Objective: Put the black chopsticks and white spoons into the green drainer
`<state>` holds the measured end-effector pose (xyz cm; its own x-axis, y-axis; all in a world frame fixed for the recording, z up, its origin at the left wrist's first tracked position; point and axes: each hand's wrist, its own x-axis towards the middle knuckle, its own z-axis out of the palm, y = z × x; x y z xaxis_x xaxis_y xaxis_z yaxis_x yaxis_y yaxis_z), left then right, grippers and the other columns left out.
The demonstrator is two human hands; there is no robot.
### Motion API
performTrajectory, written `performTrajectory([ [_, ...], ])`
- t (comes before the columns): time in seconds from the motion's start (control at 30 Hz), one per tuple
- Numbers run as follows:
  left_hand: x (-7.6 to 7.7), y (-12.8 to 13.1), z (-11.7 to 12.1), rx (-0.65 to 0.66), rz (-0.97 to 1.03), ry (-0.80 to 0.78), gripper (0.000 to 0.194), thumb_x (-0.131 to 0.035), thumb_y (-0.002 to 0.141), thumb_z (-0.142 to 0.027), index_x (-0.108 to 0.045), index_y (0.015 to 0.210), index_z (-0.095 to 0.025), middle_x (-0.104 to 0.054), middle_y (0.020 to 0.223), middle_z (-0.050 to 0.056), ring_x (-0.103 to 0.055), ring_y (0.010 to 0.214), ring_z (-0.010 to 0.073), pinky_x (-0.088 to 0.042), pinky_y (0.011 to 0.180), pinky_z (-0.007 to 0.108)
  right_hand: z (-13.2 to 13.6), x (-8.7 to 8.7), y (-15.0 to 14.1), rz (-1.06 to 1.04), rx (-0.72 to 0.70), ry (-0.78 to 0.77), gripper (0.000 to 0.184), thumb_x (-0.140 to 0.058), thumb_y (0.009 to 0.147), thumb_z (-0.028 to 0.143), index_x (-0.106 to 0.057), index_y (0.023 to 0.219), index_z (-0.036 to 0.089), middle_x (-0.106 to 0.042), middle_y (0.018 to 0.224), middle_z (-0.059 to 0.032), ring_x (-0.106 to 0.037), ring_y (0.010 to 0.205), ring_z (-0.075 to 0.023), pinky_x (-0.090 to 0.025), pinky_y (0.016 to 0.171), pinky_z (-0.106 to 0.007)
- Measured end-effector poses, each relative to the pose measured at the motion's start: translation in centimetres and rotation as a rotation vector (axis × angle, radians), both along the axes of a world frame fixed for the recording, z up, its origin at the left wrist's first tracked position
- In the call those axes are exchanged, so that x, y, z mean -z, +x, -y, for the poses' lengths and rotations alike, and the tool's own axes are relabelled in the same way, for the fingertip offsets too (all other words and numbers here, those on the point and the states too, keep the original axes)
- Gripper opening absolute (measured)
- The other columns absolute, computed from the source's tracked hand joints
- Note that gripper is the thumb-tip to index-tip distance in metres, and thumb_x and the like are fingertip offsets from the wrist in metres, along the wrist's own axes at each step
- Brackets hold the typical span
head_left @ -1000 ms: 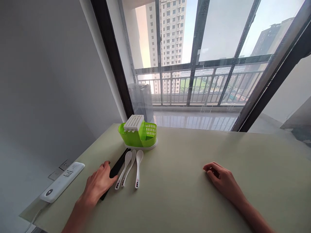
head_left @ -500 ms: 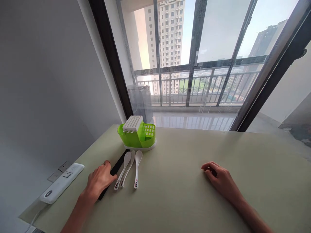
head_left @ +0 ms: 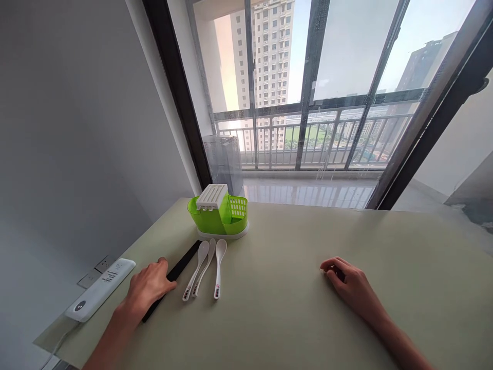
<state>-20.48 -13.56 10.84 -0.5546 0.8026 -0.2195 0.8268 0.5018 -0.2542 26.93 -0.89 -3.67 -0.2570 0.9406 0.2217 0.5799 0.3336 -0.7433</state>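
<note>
My left hand [head_left: 148, 282] is closed over the middle of a bundle of long black chopsticks [head_left: 185, 258], which lies slantwise on the table at the left. Its palm and the grip underneath are partly hidden. Just right of the chopsticks lie three white spoons [head_left: 219, 267] with printed handle ends, bowls pointing away from me. Beyond them stands a green utensil holder [head_left: 210, 222] with a white slotted top and a white base. Over on the right, my right hand [head_left: 348, 282] rests on the table with loosely curled fingers, and no object shows in it.
A white power strip [head_left: 102, 290] with a cable lies along the table's left edge by the wall. The pale green table [head_left: 285, 272] reaches to the glass doors at the back.
My left hand has moved left and a little toward me, and the black chopsticks have slid with it away from the spoons and the holder. My right hand has stayed in place.
</note>
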Motion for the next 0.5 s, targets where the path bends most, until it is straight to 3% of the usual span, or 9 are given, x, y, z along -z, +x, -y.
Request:
performTrajectory([
  [0.5,0.2,-2.2,0.8,0.034,0.000,-0.010,0.016,-0.060,0.073,-0.026,-0.059,0.087,-0.019,-0.072,0.096,0.013,-0.069,0.090,0.0345,-0.041,0.063,0.036,0.1,-0.2,0.0,-0.005,0.007,-0.008,0.027,-0.047,0.091,0.040,-0.069,0.090,0.024,-0.072,0.094,-0.0025,-0.062,0.074,-0.0189,-0.047,0.072,-0.030],
])
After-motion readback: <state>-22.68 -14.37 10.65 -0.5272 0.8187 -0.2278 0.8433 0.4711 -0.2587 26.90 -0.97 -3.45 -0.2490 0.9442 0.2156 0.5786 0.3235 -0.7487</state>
